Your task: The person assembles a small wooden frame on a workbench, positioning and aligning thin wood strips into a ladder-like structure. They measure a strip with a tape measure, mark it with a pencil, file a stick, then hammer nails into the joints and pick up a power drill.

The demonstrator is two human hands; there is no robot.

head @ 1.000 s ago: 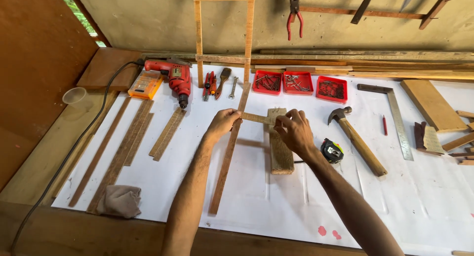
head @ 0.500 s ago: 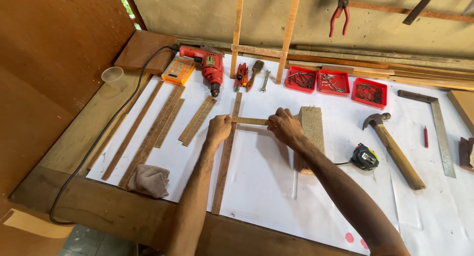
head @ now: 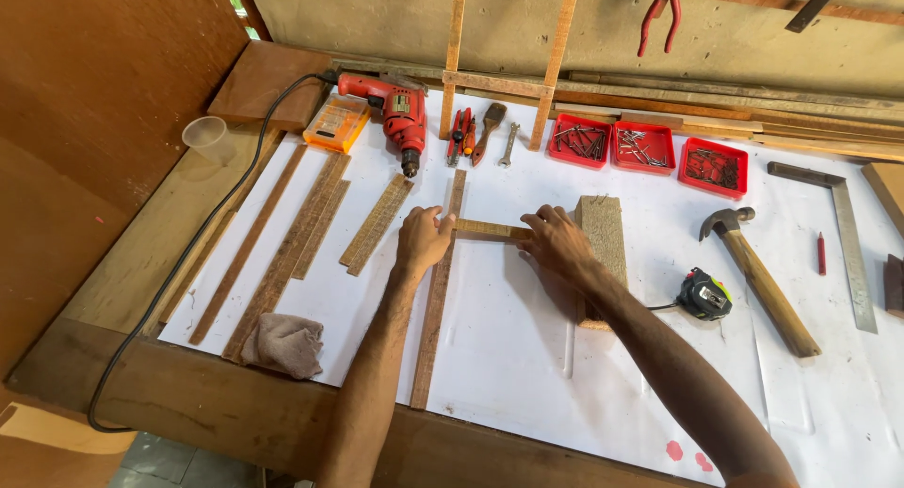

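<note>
1. The left hand (head: 423, 238) rests on the long strip (head: 436, 285), fingers curled, fingertips pressing where the short strip (head: 492, 229) meets it. It pins the joint rather than grasping anything.
2. The right hand (head: 557, 241) lies on the other end of the short strip, fingers bent and pressing down, just beside the wood block (head: 603, 234).
3. The short strip lies crosswise between the two hands, its left end touching the long strip, which runs from near the drill (head: 395, 111) down to the table's front edge.
4. Against half a second ago, the hands keep the same hold on the same joint; the strips have not shifted on the white sheet (head: 508, 356).
5. The view has changed: the camera has swung left and down, so more of the front edge and the rag (head: 285, 343) shows.
6. The hammer (head: 758, 276) and tape measure (head: 704, 293) lie to the right, well apart from the hands, where they were before.
</note>
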